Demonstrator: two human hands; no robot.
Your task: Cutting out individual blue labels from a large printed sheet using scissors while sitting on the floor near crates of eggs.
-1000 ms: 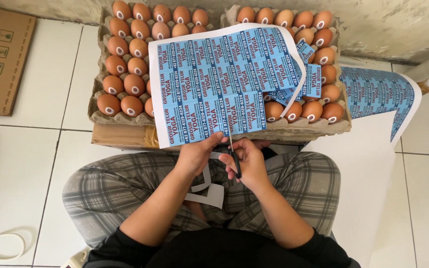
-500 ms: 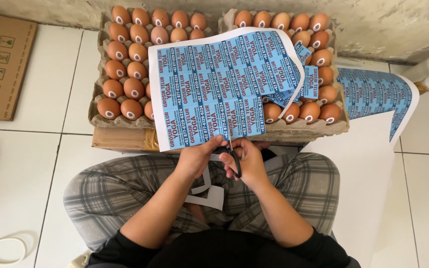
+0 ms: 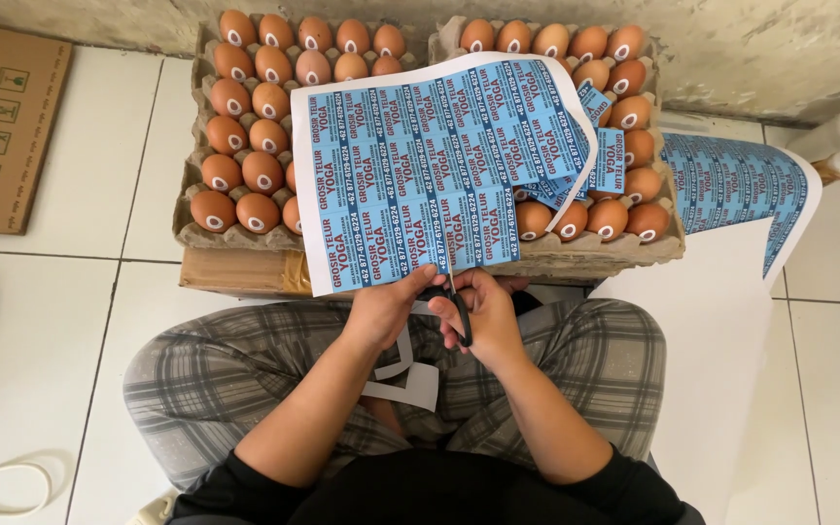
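Head view: scissors (image 3: 456, 303) in right hand (image 3: 483, 316), fingers through handles, blades pointing away toward egg trays (image 3: 245, 238). Label sheet (image 3: 430, 175) pinched by left hand (image 3: 388, 309) fingers, over lap.

Glossy paper label sheet (image 3: 420, 165), pulp-card egg trays (image 3: 235, 233), glazed floor tiles (image 3: 51, 321)

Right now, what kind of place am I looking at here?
Probably a home or small back-room egg-selling setup, worked on the floor: trays of brown eggs sit on a cardboard box over white floor tiles, while the hands cut a blue label sheet with scissors.
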